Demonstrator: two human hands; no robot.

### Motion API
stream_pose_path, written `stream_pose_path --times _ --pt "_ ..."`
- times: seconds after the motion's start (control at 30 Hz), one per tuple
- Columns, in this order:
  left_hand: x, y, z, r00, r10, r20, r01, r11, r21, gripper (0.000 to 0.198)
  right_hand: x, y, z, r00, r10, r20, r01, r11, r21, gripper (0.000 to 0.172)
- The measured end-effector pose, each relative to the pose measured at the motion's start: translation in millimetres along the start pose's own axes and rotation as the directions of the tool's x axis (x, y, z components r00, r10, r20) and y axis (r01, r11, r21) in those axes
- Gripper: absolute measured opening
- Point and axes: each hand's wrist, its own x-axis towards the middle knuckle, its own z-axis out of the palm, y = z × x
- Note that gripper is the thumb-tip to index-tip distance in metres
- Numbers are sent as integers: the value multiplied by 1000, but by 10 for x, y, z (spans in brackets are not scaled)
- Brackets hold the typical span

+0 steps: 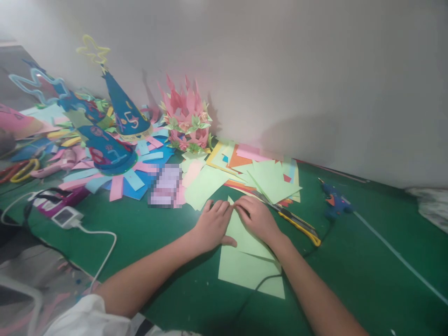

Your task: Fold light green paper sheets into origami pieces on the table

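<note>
My left hand point(213, 225) and my right hand point(258, 218) meet at the top of a folded sheet of light green paper point(247, 239). The fingertips of both come together near its upper corner, bent over the paper. My left thumb sticks out to the side across the sheet, while my right fingers curl inward at the fold. Beneath lies another light green sheet point(247, 271), crossed by a dark cord at its lower part. A yellow utility knife point(301, 227) rests to the right of my right hand, its front end among the papers.
Loose coloured paper point(276, 179) lies ahead of my hands. Farther left are a pink paper crown point(185, 116), blue cone hats point(126, 107) and a white charger point(67, 217) with its cable. A blue glue gun point(336, 200) lies at right on the green table point(367, 280).
</note>
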Motion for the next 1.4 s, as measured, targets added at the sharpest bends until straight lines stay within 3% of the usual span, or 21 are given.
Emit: stream_pose_path --times 0.37,0.67,0.83,0.93,1.03,1.23,1.4 --pt "-11 -7 46 1000 15 -8 -16 999 -28 77 -4 43 151 997 66 -49 -69 994 -78 29" --pt "-8 -67 72 1000 -2 -9 0 986 -166 83 71 28 89 966 259 21 -259 952 163 21" --pt "25 -64 102 991 -128 -50 105 939 -329 57 43 70 138 934 358 -4 -333 872 358 27" --pt "89 -92 136 972 -168 -165 66 867 -494 31 32 82 150 926 377 -20 -312 795 521 30" --pt "167 -127 156 945 -233 -231 3 711 -704 12 38 86 129 927 375 18 -303 718 626 33" --pt "221 -89 159 913 -393 -113 91 466 -880 1 52 99 100 917 396 56 -342 704 622 29" --pt "207 -33 195 895 -446 -9 124 267 -956 14 61 94 101 909 413 54 -354 699 621 29"
